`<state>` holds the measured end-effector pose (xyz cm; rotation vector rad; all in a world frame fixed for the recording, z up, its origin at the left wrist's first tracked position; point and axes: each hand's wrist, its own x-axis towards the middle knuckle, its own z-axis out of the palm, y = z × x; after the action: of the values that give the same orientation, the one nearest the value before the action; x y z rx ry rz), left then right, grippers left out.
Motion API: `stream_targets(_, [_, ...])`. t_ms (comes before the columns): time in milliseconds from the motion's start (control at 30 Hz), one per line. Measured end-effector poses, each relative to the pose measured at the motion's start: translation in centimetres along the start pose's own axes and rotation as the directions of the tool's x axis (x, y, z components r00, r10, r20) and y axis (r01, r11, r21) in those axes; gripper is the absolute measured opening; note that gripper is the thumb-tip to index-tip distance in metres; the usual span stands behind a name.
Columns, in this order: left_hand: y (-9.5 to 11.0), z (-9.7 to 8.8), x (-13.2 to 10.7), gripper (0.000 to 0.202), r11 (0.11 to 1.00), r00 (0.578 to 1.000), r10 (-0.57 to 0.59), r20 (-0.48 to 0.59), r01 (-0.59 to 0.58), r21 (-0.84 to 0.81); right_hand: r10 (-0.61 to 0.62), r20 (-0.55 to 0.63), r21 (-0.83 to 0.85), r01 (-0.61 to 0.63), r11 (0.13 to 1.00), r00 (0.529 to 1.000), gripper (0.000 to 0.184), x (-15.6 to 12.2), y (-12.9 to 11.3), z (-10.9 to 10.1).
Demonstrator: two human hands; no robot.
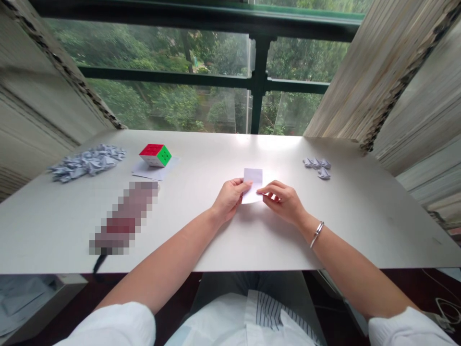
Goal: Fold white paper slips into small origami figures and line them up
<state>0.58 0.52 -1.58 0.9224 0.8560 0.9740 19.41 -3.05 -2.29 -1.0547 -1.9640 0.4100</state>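
Observation:
A small white sheet of paper (253, 178) is held just above the middle of the white table. My left hand (230, 196) pinches its left edge, thumb on top and the other fingers behind. At the lower right edge, my right hand (283, 198) touches the paper with its index fingertip, its thumb tucked below. The right fingers are curled close together, and the paper's edge appears to lie between finger and thumb. Whether the sheet is one layer or folded, I cannot tell.
Folded paper pieces (317, 166) lie at the right, and a large pile of them (90, 162) at the left. A puzzle cube (155, 155) rests on paper sheets (149, 171). Nearer stands a pixelated item (124, 218). Behind the table (223, 149) are a window and curtains (345, 62).

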Motion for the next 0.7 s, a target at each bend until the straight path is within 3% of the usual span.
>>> stream_targets(67, [0.1,0.1,0.0,0.033,0.998,0.998,0.059,-0.034,-0.059,0.014,0.045,-0.039,0.055,-0.043,0.998,0.998,0.012,0.2,-0.2,0.0])
stream_targets(200, [0.1,0.3,0.1,0.033,0.990,0.989,0.142,-0.029,-0.141,0.025,0.213,-0.098,0.231,-0.186,0.955,0.972,0.025,0.4,-0.6,0.0])
stream_targets(300, [0.1,0.6,-0.1,0.037,0.981,0.982,0.189,0.002,-0.189,0.040,0.340,-0.134,0.399,-0.263,0.878,0.931,0.031,0.6,-0.6,0.1])
stream_targets(433, [0.2,1.0,-0.7,0.045,0.970,0.970,0.232,0.079,-0.236,0.053,0.457,-0.061,0.596,-0.335,0.730,0.887,0.035,0.8,-0.3,0.1])
stream_targets(533, [0.2,1.2,-0.9,0.046,0.962,0.961,0.256,0.103,-0.264,0.070,0.498,-0.020,0.643,-0.370,0.670,0.867,0.033,0.9,-0.2,0.2])
stream_targets(700, [-0.3,1.3,-0.7,0.049,0.947,0.955,0.295,0.044,-0.298,0.123,0.512,-0.004,0.647,-0.389,0.656,0.859,0.034,0.9,-0.4,0.5])
